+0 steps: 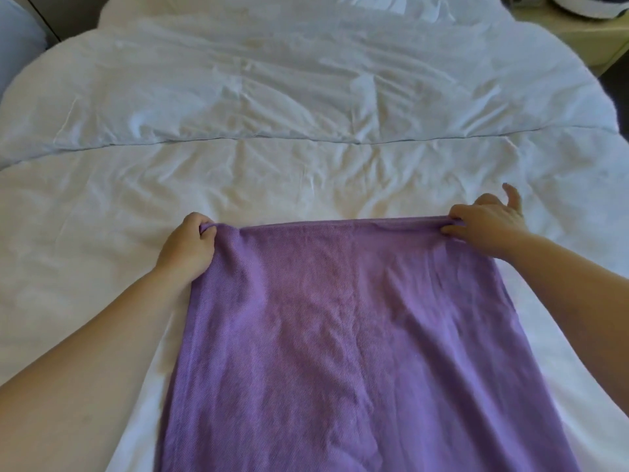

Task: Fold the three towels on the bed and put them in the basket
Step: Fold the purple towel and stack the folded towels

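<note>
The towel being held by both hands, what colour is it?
Purple towel, plain, seen clearly in the head view.

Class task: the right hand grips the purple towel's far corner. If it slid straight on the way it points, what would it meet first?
Probably only the white duvet: the right hand points up the bed, and nothing else shows there.

Left hand fisted, right hand pinching, index apparently raised; both arms outstretched.

One purple towel, two hands.
</note>
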